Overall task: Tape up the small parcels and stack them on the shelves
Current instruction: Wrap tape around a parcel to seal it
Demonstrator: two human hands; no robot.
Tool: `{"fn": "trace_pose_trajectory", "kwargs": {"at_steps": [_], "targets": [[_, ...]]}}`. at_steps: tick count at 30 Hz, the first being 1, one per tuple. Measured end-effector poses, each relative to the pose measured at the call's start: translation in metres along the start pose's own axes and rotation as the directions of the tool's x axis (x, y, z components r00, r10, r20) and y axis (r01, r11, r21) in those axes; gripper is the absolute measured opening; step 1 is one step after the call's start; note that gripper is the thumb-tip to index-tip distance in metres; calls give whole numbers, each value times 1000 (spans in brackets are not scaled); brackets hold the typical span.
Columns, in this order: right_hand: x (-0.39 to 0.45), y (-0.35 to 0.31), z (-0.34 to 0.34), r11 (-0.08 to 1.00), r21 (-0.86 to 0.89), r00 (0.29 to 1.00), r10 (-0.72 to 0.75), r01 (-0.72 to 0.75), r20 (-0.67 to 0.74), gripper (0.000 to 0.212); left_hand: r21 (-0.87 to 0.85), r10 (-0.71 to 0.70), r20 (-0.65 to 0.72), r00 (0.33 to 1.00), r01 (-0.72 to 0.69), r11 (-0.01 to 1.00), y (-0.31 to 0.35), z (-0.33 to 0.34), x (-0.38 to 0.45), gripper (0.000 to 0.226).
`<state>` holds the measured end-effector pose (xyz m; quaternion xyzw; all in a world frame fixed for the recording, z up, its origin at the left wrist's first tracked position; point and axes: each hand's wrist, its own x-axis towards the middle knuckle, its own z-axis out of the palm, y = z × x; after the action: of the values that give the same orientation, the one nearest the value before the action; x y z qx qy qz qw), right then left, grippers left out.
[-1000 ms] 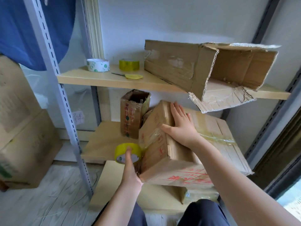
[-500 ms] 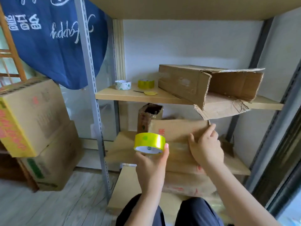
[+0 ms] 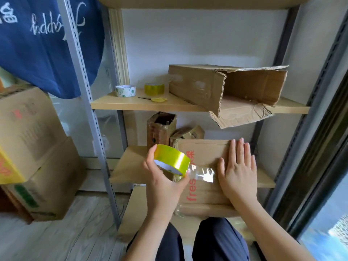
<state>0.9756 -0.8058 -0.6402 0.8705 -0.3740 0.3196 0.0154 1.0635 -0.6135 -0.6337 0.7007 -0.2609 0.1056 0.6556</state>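
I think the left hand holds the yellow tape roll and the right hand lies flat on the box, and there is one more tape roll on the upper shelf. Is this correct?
Nearly. The head view shows two more rolls on the upper shelf, not one: a white roll and a yellow roll. The left hand does hold the yellow tape roll, and the right hand lies flat on the box.

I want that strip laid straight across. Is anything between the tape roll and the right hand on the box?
Nothing visible. The tape roll in the left hand feeds a clear strip across bare box to the flat right hand.
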Motion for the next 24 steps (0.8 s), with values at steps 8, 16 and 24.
{"fn": "trace_pose_trajectory", "kwargs": {"at_steps": [8, 16, 24], "targets": [[5, -3, 6, 999, 13, 999, 34, -34, -19, 71, -471, -164, 91, 982, 188, 862, -4, 21, 0, 102], [11, -15, 5, 996, -24, 996, 84, -84, -33, 77, -480, -175, 91, 980, 197, 855, 2, -4, 11, 77], [-13, -110, 22, 979, -6, 977, -206, 206, -47, 74, -293, -21, -13, 1000, 16, 956, -18, -22, 9, 83]]}}
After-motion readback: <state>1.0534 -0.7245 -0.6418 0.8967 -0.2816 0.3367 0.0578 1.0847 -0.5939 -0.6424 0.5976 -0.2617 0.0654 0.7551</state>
